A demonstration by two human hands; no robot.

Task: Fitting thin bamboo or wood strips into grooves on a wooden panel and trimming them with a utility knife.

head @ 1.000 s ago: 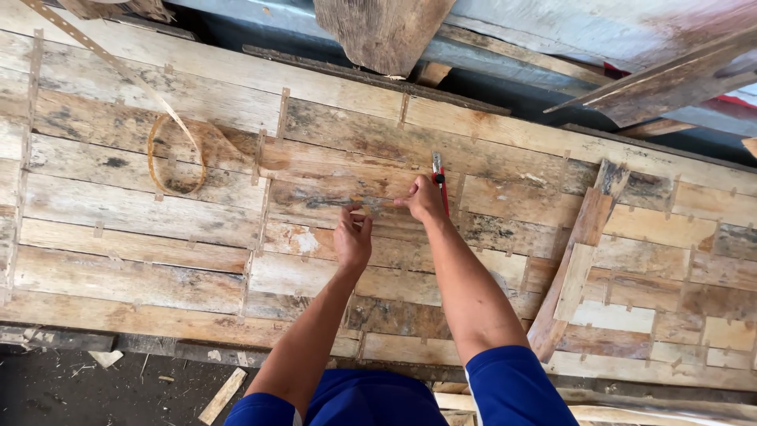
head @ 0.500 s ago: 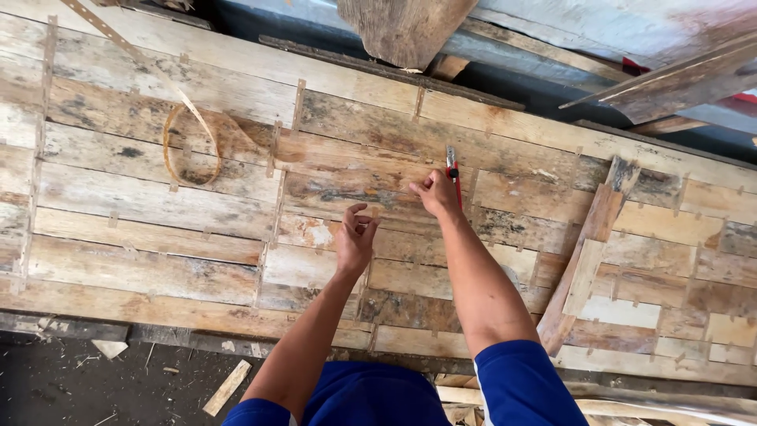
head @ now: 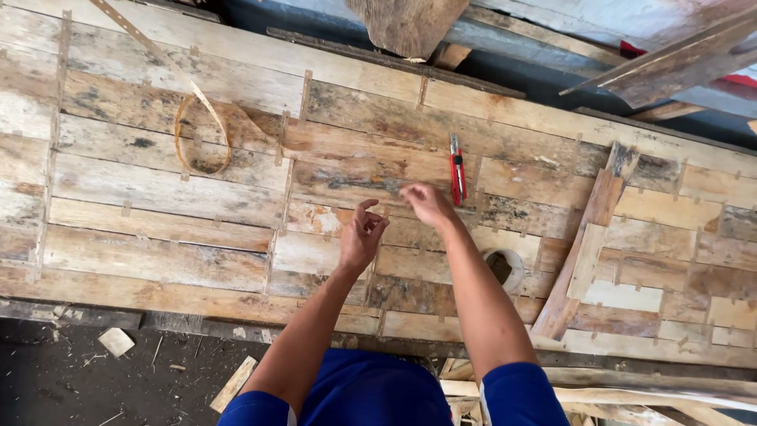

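Head view: slim red utility knife

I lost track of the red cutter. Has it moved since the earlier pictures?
Yes. The red cutter left the right hand and lies on the wooden panel, beside the same strap joint.

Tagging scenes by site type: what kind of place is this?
Probably a rough outdoor wood workshop or salvage yard: a patched panel of weathered planks, loose timber offcuts, and a red utility knife near the hands.

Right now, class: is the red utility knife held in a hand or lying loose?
Lying loose: the red utility knife lies flat on the boards, beside the right hand.
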